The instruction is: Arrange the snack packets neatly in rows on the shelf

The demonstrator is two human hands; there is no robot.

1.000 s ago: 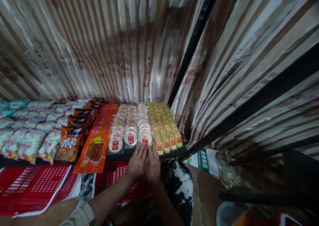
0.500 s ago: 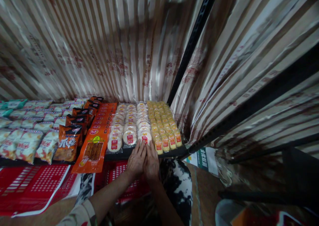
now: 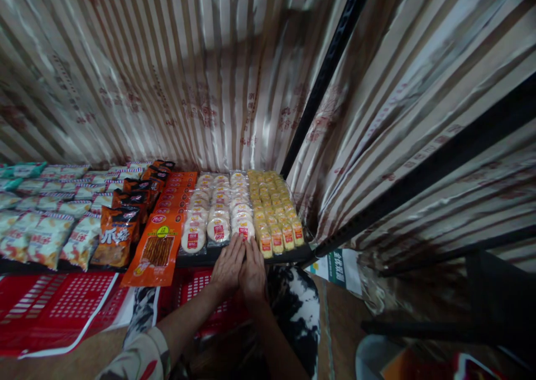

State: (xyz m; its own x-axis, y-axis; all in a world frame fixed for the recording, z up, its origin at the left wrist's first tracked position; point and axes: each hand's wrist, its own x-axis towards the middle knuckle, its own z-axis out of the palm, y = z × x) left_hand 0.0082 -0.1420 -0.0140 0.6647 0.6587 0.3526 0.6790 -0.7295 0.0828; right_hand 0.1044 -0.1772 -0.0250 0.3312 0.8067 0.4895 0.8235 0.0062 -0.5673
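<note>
My left hand (image 3: 228,262) and my right hand (image 3: 253,270) lie side by side at the shelf's front edge, fingers stretched forward. Their fingertips touch the lower part of the front packet of round white crackers (image 3: 242,224) in the third row. Two more rows of such cracker packets (image 3: 218,229) run to the left, each with a red label. Directly right stand rows of small yellow snack packets (image 3: 276,237). Left of the crackers lies a row of overlapping orange snack bags (image 3: 156,251), the front one hanging over the edge.
Further left are black-and-orange bags (image 3: 117,240) and white puffed bags (image 3: 50,237). Red baskets (image 3: 79,296) sit below the shelf. Black metal posts (image 3: 326,78) and a striped curtain (image 3: 226,106) stand behind and to the right. A grey bin (image 3: 368,357) is at lower right.
Both hands stay at the front cracker packet, with barely any shift. The camera view has tilted slightly; the packets keep their rows.
</note>
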